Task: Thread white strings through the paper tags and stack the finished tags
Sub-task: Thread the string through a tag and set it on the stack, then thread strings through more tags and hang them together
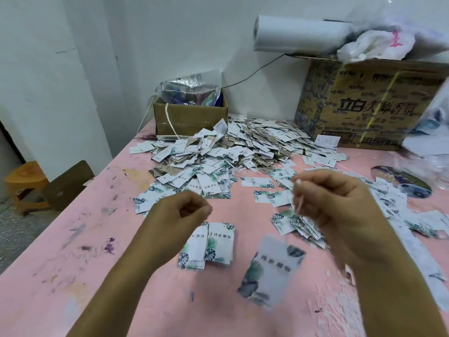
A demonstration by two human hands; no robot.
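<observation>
Head view: right hand (328, 200) pinches a white string (299, 203) held up off the desk (97, 239). Left hand (187, 215) is curled thumb-to-fingers; can't tell if it holds anything. A blurred tag (272, 268) sits below and between the hands, just beside the small stack (211, 246) at the left wrist. Risk: a swinging tag could slip off the string or land off the stack. Loose tags (284, 221) crowd under the right hand, with the big heap (230, 152) behind. Bare pink desk to the left gives room, up to its slanting edge.
</observation>
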